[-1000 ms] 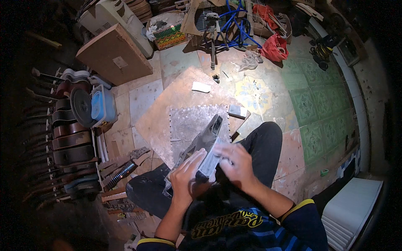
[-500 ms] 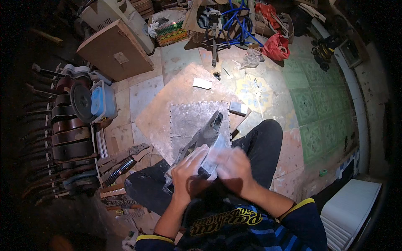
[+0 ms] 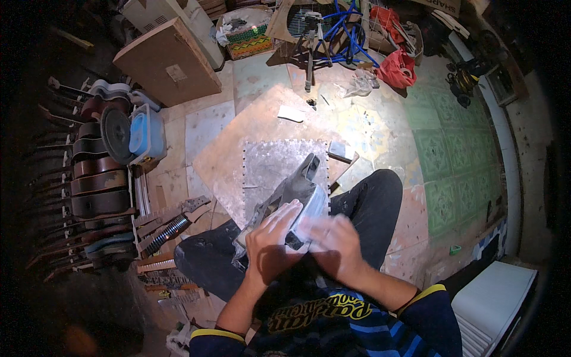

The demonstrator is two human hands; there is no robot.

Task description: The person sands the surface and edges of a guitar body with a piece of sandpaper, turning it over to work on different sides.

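Across my lap lies a long, dusty dark-grey piece (image 3: 294,189) with angular edges and a hollow at its far end; I cannot make out its exact kind. My left hand (image 3: 269,243) grips its near part, fingers laid together over the top face. On the piece's pale, powdery right side is my right hand (image 3: 334,243), its fingers smeared by motion. Whether something sits under those fingers is hidden. Beneath the far end is a grey foam mat (image 3: 267,157) with toothed edges, on a brown board (image 3: 223,143).
Guitar bodies (image 3: 100,205) stand in a row at the left, beside a blue plastic tub (image 3: 147,140). A small dark block (image 3: 340,151) rests at the mat's right corner; a white slip (image 3: 291,113) lies farther off. A tripod (image 3: 310,53) and red bag (image 3: 397,68) stand beyond.
My right hand has shifted slightly along the right side of the piece, still blurred. The left hand keeps its grip. The whole view has tilted a little.
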